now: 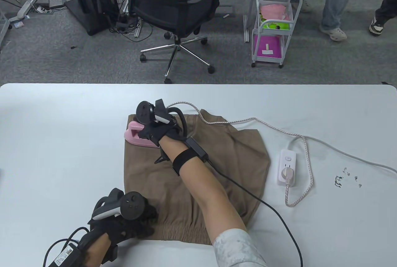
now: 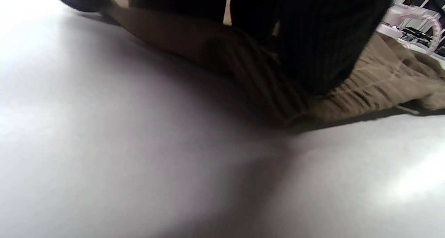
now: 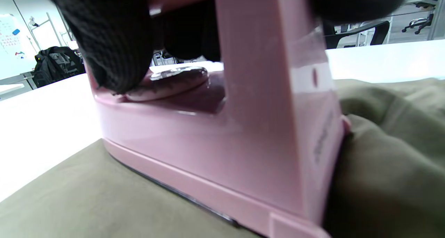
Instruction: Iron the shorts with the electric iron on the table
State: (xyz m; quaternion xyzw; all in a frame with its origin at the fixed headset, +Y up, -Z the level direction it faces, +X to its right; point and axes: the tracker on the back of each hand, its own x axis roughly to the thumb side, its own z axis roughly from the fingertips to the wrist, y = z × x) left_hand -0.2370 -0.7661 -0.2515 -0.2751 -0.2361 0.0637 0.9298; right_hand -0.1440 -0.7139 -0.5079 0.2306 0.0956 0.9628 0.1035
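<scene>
1. While the right hand (image 1: 158, 132) wraps its gloved fingers (image 3: 111, 43) around the handle of the pink electric iron (image 1: 138, 135), the iron sits directly under that palm, soleplate flat on the brown shorts (image 1: 229, 161).
2. Seen from the right wrist, the fingers curl through the handle opening, with the iron's body (image 3: 222, 154) just below them.
3. Lying across the far left leg of the shorts, the iron has its long axis running left-right on the white table (image 1: 55, 143); which end is the tip I cannot tell.
4. Near the elastic waistband, the left hand (image 1: 130, 217) rests on the shorts with fingers pressed down on the gathered fabric (image 2: 347, 95); its grip is otherwise hidden.
5. From the iron, a braided cord (image 1: 307, 155) runs right, beyond the fingers, to a white power strip (image 1: 287, 167).
</scene>
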